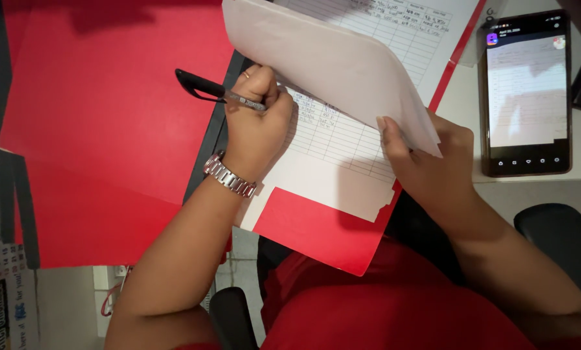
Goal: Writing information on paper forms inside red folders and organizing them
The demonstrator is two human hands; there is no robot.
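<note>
Left hand: the left hand (257, 126) is closed around a black capped pen with a clear barrel (220, 93), fingers curled together on the barrel; the cap end projects out past the knuckles, away from the page.
Pen position: the tip is hidden beneath the fingers, apparently resting on the white ruled form sheet with handwritten rows (342, 133) directly under the hand. The heel of the hand lies on the paper, which steadies the grip for writing.
Wrist: a silver metal link watch (229, 175) sits just behind the left hand.
Right hand: the right hand (426, 162) pinches the lower edge of a blank white upper sheet (329, 71), thumb on top and fingers behind. The sheet is lifted and folded back, which exposes the ruled form below it.
Container: an open red card folder (316, 227) lies under both hands; it holds the paper stack, and its lower pocket flap covers the bottom edge of the pages.
Beside the right hand: a black smartphone with a lit screen (527, 94) lies flat on the desk, just outboard of the folder.
Beyond the left hand: the red folder cover (102, 129) lies spread flat.
</note>
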